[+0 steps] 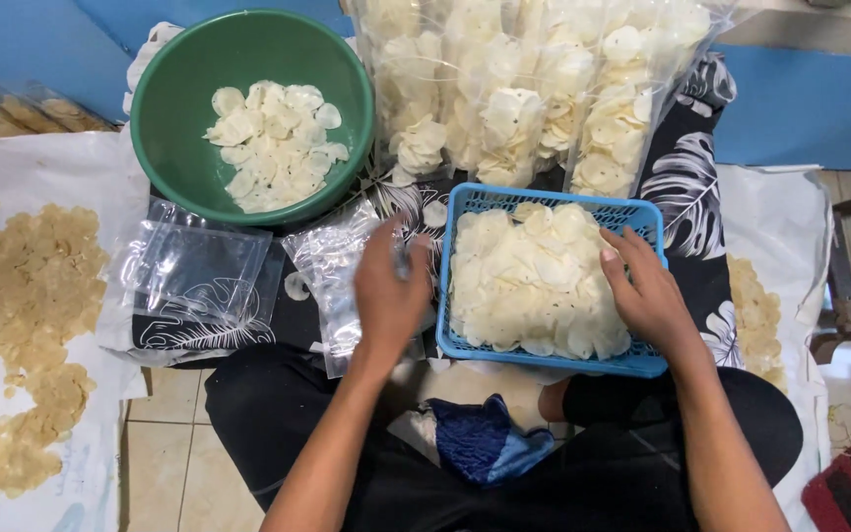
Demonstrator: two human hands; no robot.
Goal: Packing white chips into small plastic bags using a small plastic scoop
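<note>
A blue plastic basket [556,202] heaped with pale round chips [529,281] sits in front of me. My right hand [645,291] rests on the chips at the basket's right side, fingers spread. My left hand [389,291] is just left of the basket, fingers on a clear plastic bag [332,271] that lies on the dark leaf-print cloth [687,197]. The hand is blurred, so I cannot see whether it grips the bag.
A green bowl [174,108] with more pale chips stands at the back left. Filled clear bags of chips [534,89] stand behind the basket. Empty clear bags [194,266] lie left. Darker chips [17,335] are spread on white sheets at both sides.
</note>
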